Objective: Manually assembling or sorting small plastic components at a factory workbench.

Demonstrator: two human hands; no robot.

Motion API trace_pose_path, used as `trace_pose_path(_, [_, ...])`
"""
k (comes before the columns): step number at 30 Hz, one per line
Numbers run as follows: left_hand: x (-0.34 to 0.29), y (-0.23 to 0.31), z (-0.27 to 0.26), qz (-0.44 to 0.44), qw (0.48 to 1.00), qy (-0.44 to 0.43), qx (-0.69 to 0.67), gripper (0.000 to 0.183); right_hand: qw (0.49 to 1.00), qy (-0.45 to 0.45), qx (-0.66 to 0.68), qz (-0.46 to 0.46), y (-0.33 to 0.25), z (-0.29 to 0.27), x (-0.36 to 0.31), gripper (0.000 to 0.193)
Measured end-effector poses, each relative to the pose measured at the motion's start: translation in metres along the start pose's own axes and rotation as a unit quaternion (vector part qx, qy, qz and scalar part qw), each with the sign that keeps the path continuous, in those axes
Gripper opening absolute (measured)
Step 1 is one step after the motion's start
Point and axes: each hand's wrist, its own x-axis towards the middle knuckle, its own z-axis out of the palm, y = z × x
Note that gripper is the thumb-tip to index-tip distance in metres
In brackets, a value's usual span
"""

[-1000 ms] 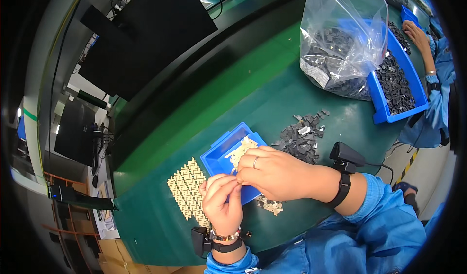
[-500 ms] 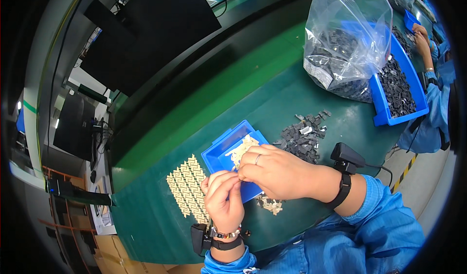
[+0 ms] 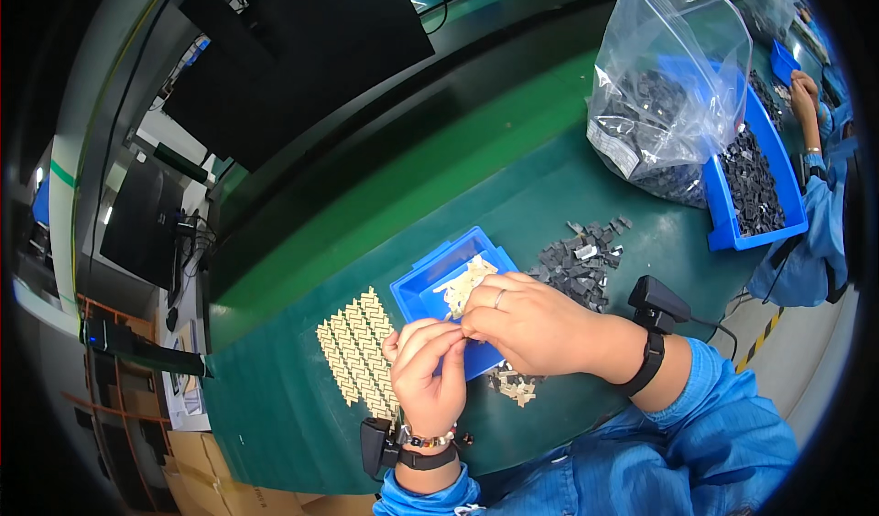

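Observation:
Over the near side of a small blue bin (image 3: 424, 282), my left hand (image 3: 428, 369) and my right hand (image 3: 531, 324) meet, fingertips pinched together. Whatever lies between the fingers is too small and too covered to make out. Cream-coloured small pieces (image 3: 472, 278) are heaped inside the bin. Left of it, rows of cream pieces (image 3: 357, 351) lie in a slanting, herringbone-like pattern on the green table mat. A loose pile of dark grey pieces (image 3: 581, 264) is beyond my right hand. Below my right wrist sits a small mixed heap of cream and dark pieces (image 3: 515, 385).
A clear plastic bag (image 3: 659, 122) of dark pieces leans against a larger blue bin (image 3: 723, 228) at the far right, also filled with dark pieces. Another person's hand (image 3: 804, 99) works beyond it. A black monitor (image 3: 302, 58) stands at far left; cardboard boxes (image 3: 211, 470) are at lower left.
The whole view has shifted slightly, so the table things appear a little to the right. My hands stay pinched together over the bin with hardly any change.

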Motion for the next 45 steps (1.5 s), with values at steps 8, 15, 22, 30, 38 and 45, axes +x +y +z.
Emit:
trace_pose_path(8, [0.001,0.005,0.0,0.002,1.0,0.002,0.003,0.001,1.0,0.002,-0.009,0.005,-0.002,0.001,0.0,0.017])
trace_pose_path(15, [0.001,0.007,-0.001,-0.011,1.0,0.015,0.005,0.002,1.0,0.021,-0.004,0.019,-0.004,0.002,-0.001,0.014])
trace_pose_path(22, [0.0,-0.002,0.002,-0.061,0.996,0.063,-0.009,0.003,0.995,0.095,-0.022,0.029,-0.002,-0.002,0.001,0.005])
trace_pose_path(30, [0.001,0.001,0.0,-0.036,0.997,0.067,0.021,0.005,0.992,0.118,-0.017,0.038,-0.004,-0.003,0.002,0.005])
trace_pose_path(38, [-0.004,0.006,-0.004,-0.036,0.996,0.083,-0.024,0.002,0.994,0.093,-0.048,-0.019,-0.002,-0.004,0.001,0.014])
trace_pose_path(45, [-0.004,0.004,-0.012,-0.061,0.99,0.003,-0.129,0.018,0.983,0.105,-0.07,-0.137,-0.009,-0.009,0.002,0.018])
